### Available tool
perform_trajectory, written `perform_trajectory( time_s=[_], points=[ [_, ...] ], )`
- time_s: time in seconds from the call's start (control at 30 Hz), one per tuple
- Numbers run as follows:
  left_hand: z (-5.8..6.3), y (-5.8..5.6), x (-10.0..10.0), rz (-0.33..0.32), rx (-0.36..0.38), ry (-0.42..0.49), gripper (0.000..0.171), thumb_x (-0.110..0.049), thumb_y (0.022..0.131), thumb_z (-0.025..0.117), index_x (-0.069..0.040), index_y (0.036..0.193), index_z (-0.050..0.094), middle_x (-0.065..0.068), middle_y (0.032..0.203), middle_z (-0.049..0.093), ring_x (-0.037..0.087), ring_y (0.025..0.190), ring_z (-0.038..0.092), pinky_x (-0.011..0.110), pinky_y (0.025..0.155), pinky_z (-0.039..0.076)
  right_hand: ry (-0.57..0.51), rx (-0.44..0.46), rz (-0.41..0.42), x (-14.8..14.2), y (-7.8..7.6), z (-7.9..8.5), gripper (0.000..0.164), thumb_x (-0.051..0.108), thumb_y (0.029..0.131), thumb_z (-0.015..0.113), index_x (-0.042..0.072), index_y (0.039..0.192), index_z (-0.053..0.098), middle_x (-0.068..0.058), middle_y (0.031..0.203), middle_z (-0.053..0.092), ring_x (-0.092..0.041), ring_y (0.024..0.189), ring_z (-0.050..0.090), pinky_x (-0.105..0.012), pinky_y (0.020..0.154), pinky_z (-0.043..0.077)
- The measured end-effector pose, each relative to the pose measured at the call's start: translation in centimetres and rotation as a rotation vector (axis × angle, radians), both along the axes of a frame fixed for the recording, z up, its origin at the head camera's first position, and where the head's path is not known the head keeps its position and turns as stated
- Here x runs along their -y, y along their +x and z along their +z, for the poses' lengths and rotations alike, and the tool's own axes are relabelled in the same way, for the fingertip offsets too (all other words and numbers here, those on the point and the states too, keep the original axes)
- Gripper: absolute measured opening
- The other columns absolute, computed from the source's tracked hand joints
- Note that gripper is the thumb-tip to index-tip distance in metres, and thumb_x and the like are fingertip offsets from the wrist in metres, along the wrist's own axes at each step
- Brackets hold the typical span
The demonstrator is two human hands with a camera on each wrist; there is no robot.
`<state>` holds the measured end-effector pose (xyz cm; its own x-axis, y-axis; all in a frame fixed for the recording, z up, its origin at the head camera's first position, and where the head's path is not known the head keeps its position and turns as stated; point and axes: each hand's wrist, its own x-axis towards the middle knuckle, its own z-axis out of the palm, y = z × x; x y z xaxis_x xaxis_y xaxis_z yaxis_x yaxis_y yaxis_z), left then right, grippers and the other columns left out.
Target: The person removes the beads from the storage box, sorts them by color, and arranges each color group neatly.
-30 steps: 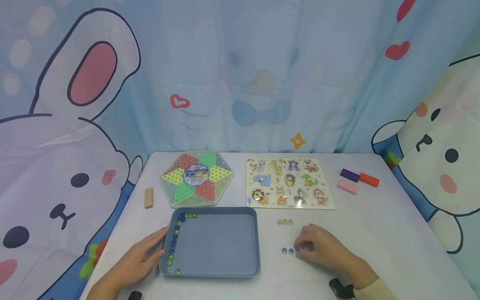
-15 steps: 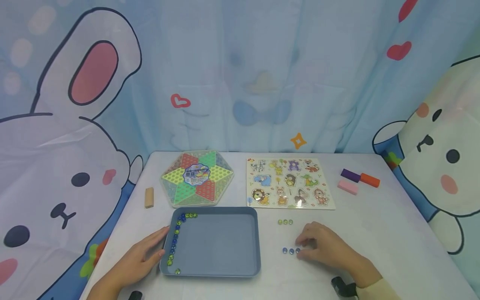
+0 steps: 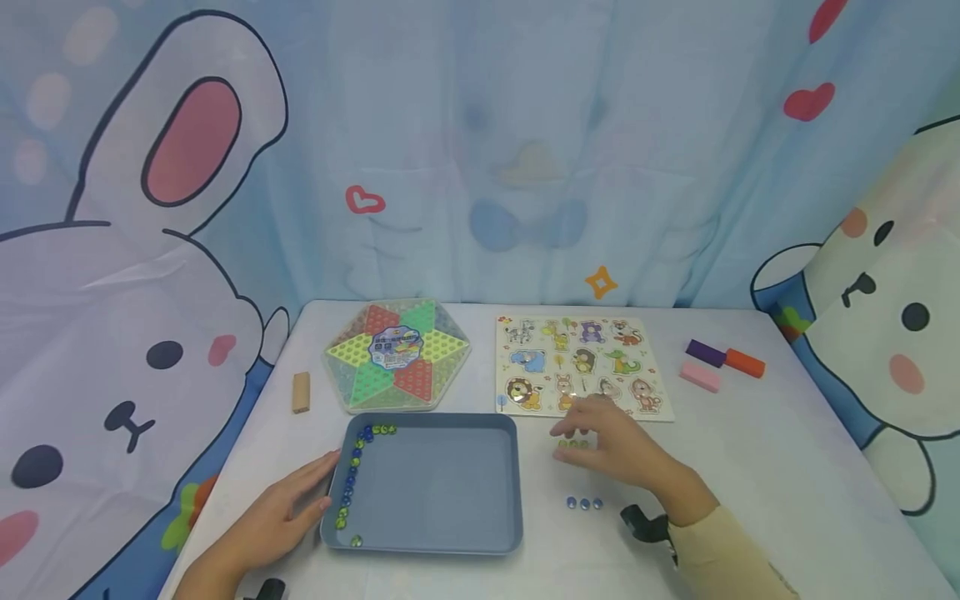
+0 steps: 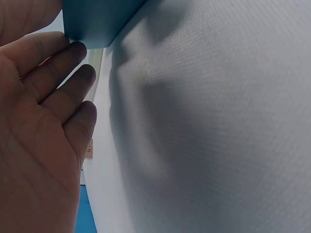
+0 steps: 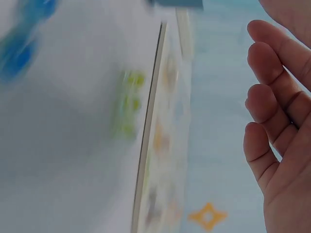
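Observation:
A grey-blue tray (image 3: pixel 438 492) lies in the middle of the table. Blue and green glass marbles (image 3: pixel 350 481) line its left side and far left corner. Against the tray's left wall rests my left hand (image 3: pixel 277 517), its fingers fairly straight; the left wrist view shows the tray's outer side (image 4: pixel 97 22) by the fingertips. My right hand (image 3: pixel 618 450) hovers by a short row of three green marbles (image 3: pixel 573 444), thumb and fingers apart, holding nothing. Nearer the front sits a row of three blue marbles (image 3: pixel 584 504), blurred in the right wrist view.
Behind the tray is a hexagonal game box (image 3: pixel 397 354). An animal puzzle board (image 3: pixel 551 392) lies behind the right hand. Purple, orange and pink blocks (image 3: pixel 700 377) are at the far right, a wooden block (image 3: pixel 301 392) at the left. A curtain (image 3: pixel 420 125) hangs behind the table.
My right hand has left the third blue marble, which now stands in the row, and moved away from me and leftward to the green marbles. The left hand stays at the tray.

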<state>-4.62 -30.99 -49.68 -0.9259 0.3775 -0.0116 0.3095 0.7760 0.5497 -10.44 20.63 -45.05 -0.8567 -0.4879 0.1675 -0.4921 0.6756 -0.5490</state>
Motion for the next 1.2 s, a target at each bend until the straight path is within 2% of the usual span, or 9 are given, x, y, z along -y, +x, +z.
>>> perform_trajectory(
  time_s=[0.1, 0.23, 0.47, 0.63, 0.9, 1.03, 1.2],
  points=[
    [0.1, 0.0, 0.0, -0.003, -0.001, 0.002, 0.059, -0.039, 0.108, 0.058, -0.019, 0.161, 0.044, 0.001, 0.164, 0.048, 0.029, 0.149, 0.047, 0.047, 0.117, 0.048, 0.022, -0.026, 0.077, 2.5, -1.1, 0.2, 0.024, 0.035, 0.087, 0.086, 0.023, 0.106, 0.082, 0.008, 0.092, 0.068, -0.011, 0.089, 0.057, -0.025, 0.077, 0.049],
    [0.2, 0.0, 0.0, -0.002, -0.007, 0.003, 0.058, -0.038, 0.108, 0.059, -0.017, 0.16, 0.044, 0.002, 0.163, 0.048, 0.029, 0.149, 0.047, 0.047, 0.117, 0.048, 0.033, -0.087, 0.193, 6.0, -2.3, 0.6, 0.024, 0.034, 0.086, 0.088, 0.022, 0.105, 0.082, 0.008, 0.096, 0.07, -0.006, 0.092, 0.058, -0.024, 0.081, 0.053],
    [0.5, 0.2, -0.1, 0.01, 0.014, -0.003, 0.059, -0.039, 0.108, 0.058, -0.016, 0.16, 0.045, 0.002, 0.163, 0.048, 0.03, 0.149, 0.047, 0.05, 0.117, 0.047, 0.118, -0.129, 0.374, 12.7, -3.4, 1.3, 0.028, 0.04, 0.088, 0.085, 0.021, 0.109, 0.082, 0.007, 0.094, 0.071, -0.005, 0.091, 0.057, -0.021, 0.081, 0.052],
    [0.4, 0.1, -0.2, 0.016, 0.048, -0.006, 0.061, -0.044, 0.108, 0.056, -0.02, 0.161, 0.042, 0.0, 0.165, 0.046, 0.028, 0.151, 0.046, 0.053, 0.118, 0.046, 0.168, -0.162, 0.51, 17.4, -3.3, 0.8, 0.031, 0.043, 0.089, 0.083, 0.022, 0.112, 0.082, 0.007, 0.095, 0.072, -0.002, 0.09, 0.057, -0.015, 0.08, 0.049],
    [0.3, 0.0, -0.1, 0.018, 0.051, 0.006, 0.06, -0.043, 0.107, 0.057, -0.021, 0.161, 0.043, -0.001, 0.164, 0.047, 0.029, 0.15, 0.047, 0.054, 0.118, 0.046, 0.297, -0.204, 0.676, 22.8, -2.3, -1.0, 0.032, 0.049, 0.088, 0.083, 0.031, 0.115, 0.081, 0.017, 0.097, 0.068, 0.004, 0.092, 0.057, -0.01, 0.08, 0.046],
    [0.4, 0.1, -0.1, 0.018, 0.032, 0.0, 0.06, -0.041, 0.107, 0.058, -0.02, 0.161, 0.043, 0.0, 0.164, 0.047, 0.029, 0.149, 0.047, 0.054, 0.117, 0.046, 0.354, -0.209, 0.73, 24.7, -1.9, -2.3, 0.035, 0.053, 0.086, 0.083, 0.034, 0.115, 0.08, 0.019, 0.098, 0.068, 0.005, 0.089, 0.055, -0.008, 0.08, 0.045],
    [0.5, 0.0, -0.1, 0.012, 0.013, 0.0, 0.059, -0.039, 0.107, 0.059, -0.018, 0.16, 0.045, 0.001, 0.163, 0.049, 0.03, 0.149, 0.048, 0.054, 0.117, 0.047, 0.428, -0.235, 0.764, 25.8, -1.2, -3.0, 0.036, 0.058, 0.084, 0.082, 0.038, 0.114, 0.079, 0.021, 0.101, 0.069, 0.005, 0.092, 0.056, -0.01, 0.082, 0.046]
  ],
)
